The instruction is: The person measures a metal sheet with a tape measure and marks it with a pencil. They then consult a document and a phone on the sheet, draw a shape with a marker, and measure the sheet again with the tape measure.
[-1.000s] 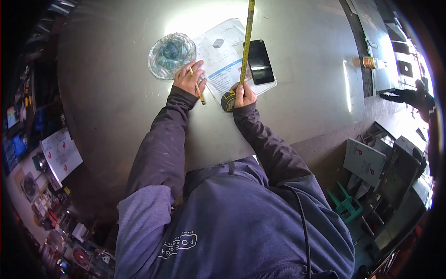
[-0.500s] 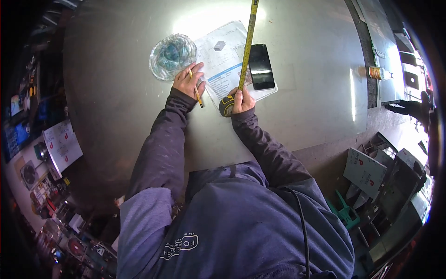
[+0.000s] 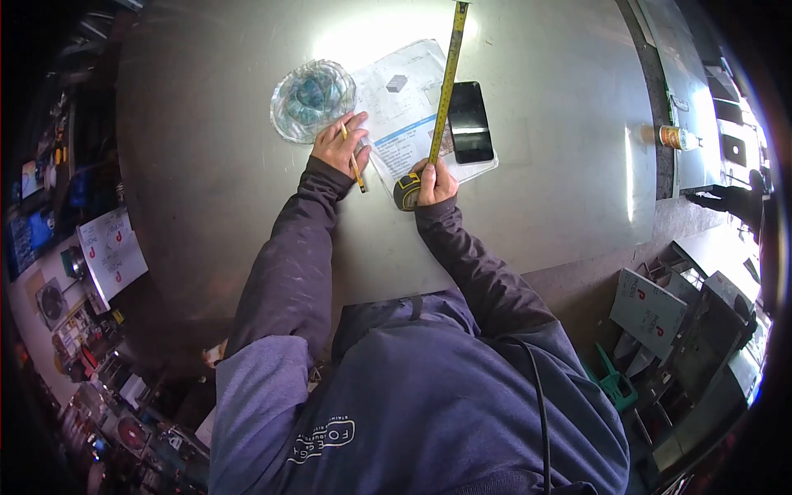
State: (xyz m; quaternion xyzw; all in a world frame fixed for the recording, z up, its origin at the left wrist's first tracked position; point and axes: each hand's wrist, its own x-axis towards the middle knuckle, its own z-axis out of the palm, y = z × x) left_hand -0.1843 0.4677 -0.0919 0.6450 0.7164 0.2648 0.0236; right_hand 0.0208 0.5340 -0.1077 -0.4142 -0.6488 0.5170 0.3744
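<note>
The tape measure (image 3: 406, 192) is in the right hand (image 3: 437, 183), with the grip closed around it and the round case sticking out toward nine o'clock. Its long yellow strip (image 3: 450, 87) points almost to twelve, leaning a bit to one, over the papers (image 3: 408, 103); I can't tell if it touches them. The left hand (image 3: 337, 150) is farther from the tape, near ten o'clock from the right hand, and pinches a pencil (image 3: 354, 163) slanting from eleven to five. The phone (image 3: 472, 128) lies at one o'clock from the right hand. A shiny dish (image 3: 313, 95) sits at eleven from the left hand, on the worktop (image 3: 561, 181).
</note>
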